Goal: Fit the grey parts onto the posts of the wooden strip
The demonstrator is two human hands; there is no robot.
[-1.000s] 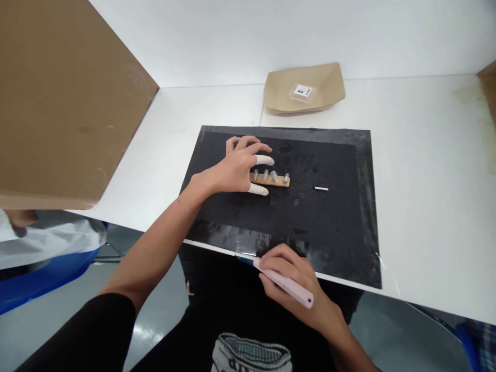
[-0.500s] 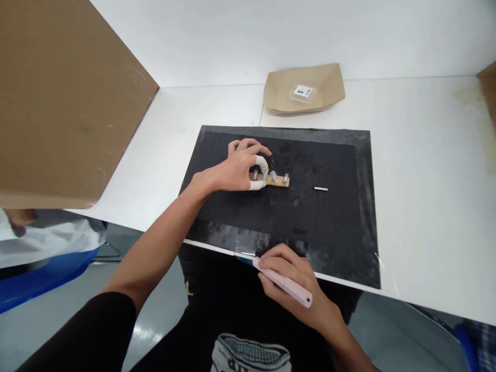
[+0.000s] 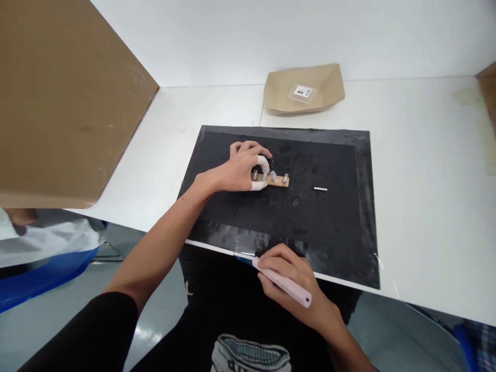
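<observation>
Left hand [image 3: 236, 170] reaches forward, capped fingers [image 3: 263, 164] pinching a screw on the wooden strip [image 3: 276, 181]; at 6 o'clock, right hand [image 3: 292, 281] grips a pink tool [image 3: 282, 283].

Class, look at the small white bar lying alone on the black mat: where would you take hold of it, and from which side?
Pinch the small white bar across its narrow width at mid-length, from above. It lies flat on the black mat with bare mat all round, right of the wooden strip.
</observation>
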